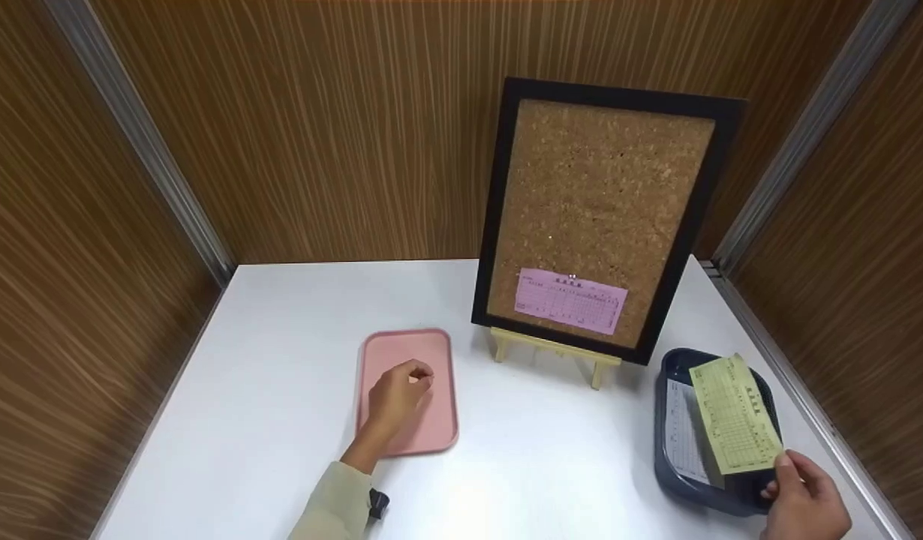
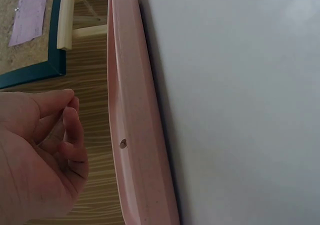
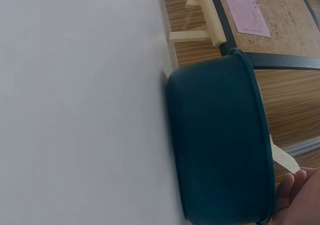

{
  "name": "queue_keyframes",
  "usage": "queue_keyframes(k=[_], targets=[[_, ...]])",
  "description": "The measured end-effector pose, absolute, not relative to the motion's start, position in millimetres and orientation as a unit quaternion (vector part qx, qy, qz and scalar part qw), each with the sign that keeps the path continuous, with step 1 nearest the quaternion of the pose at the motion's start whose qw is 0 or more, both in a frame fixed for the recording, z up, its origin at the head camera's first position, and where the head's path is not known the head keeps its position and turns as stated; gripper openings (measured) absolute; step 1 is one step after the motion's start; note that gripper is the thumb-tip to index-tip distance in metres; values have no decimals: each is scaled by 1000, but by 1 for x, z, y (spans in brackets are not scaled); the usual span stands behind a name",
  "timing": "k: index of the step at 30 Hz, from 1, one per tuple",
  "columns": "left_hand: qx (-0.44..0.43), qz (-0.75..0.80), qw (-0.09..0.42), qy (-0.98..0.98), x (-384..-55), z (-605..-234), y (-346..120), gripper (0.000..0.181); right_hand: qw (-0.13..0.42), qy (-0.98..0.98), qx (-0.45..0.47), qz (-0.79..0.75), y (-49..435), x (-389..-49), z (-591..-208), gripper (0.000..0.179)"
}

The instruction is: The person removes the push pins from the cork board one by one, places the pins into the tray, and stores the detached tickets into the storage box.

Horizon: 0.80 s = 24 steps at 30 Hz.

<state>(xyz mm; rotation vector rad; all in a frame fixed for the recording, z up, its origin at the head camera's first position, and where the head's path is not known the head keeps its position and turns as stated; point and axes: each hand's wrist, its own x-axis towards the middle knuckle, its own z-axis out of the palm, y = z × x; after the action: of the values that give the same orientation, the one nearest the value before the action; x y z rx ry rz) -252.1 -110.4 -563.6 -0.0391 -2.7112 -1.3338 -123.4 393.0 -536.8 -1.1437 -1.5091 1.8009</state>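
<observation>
My right hand (image 1: pixel 805 495) pinches the lower right corner of a yellow printed slip (image 1: pixel 735 414) between thumb and fingers. The slip is lifted over a dark blue basket (image 1: pixel 660 442), where a white printed slip (image 1: pixel 685 431) lies. In the right wrist view the basket wall hides much of that hand. Over a pink tray (image 1: pixel 409 343) hovers my left hand (image 1: pixel 398 394), its fingers curled and the tips drawn together. No object can be made out between those fingertips. A pink printed slip (image 1: pixel 570 301) is pinned low on the cork board (image 1: pixel 611 187).
The black-framed board leans on a small wooden easel (image 1: pixel 555 347) at the back of the white table (image 1: pixel 281 360). Wood-grain panels (image 1: pixel 341 135) enclose the table at the back and both sides. The basket stands close to the right edge.
</observation>
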Motion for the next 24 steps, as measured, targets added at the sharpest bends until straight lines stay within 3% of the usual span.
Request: queue_keyframes(k=[7, 18, 24], targets=[[2, -436, 49, -899, -253, -570, -116, 7, 235, -595, -416, 647, 388, -125, -545, 14], [-1, -422, 40, -906, -252, -572, -123, 9, 194, -684, -420, 564, 387, -125, -544, 31], [-2, -409, 26, -912, -252, -575, -125, 13, 217, -741, -407, 488, 383, -122, -544, 37]])
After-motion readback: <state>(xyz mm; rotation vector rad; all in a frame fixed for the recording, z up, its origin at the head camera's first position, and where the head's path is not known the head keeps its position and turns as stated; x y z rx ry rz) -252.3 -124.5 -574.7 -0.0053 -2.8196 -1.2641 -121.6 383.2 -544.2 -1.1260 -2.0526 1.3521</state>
